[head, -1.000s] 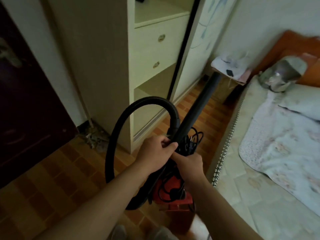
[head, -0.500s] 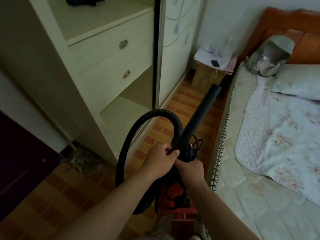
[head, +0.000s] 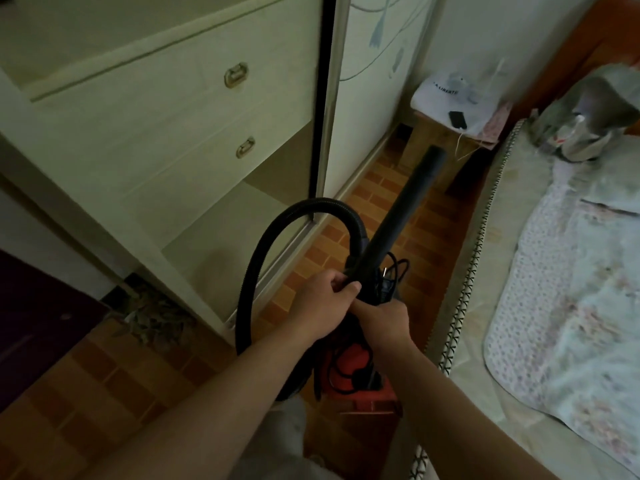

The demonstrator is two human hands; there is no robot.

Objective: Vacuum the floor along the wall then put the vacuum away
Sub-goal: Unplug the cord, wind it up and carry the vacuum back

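Both arms reach forward and meet. The left hand (head: 323, 301) curls its fingers and thumb round the base of the black wand (head: 403, 209), and the right hand (head: 382, 318) clamps the dark part just below it, touching the left. The vacuum (head: 349, 370) is red-bodied and sits low beneath the hands, over the brick-patterned floor (head: 377, 188) between wardrobe (head: 194, 133) and bed (head: 571, 271). Its ribbed hose (head: 273, 233) arches in a tall loop to the left, and a cord (head: 393, 271) is bundled by the wand.
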